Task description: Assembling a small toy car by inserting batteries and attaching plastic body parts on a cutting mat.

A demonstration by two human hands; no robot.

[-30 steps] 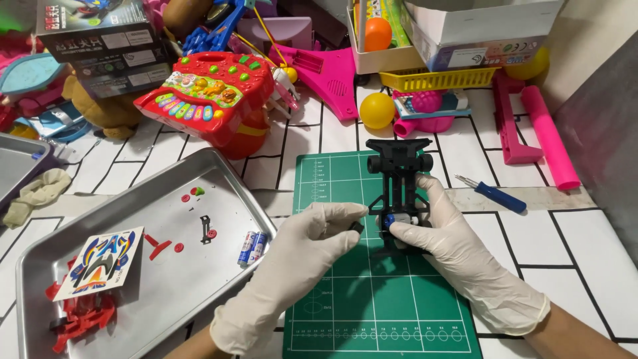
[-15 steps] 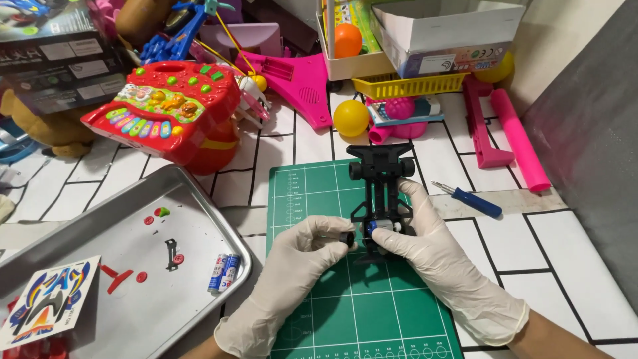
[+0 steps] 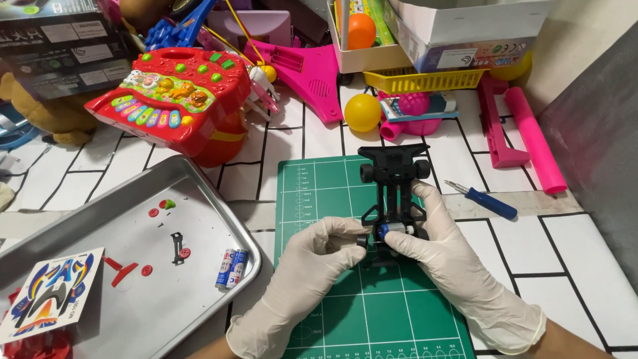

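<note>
Both gloved hands pinch the rear end of the black toy car chassis (image 3: pixel 393 193) on the green cutting mat (image 3: pixel 332 199): left hand (image 3: pixel 311 256) steadies at 9 o'clock, right hand (image 3: pixel 442 249) at 3, probably bracing around the small motor. Blue screwdriver (image 3: pixel 484 201) lies at 3 o'clock beside the mat; metal tray (image 3: pixel 119 193) at 9 holds two batteries (image 3: pixel 231 268).

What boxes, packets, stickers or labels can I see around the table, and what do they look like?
Dark box: top left corner, black with pale label panels.
White carton: top right, above a yellow basket, small printed strip.
Sticker sheet: on the metal tray, lower left, white with blue, red, yellow shapes.
Two batteries: tray's right edge, blue-and-white wrappers.
</note>
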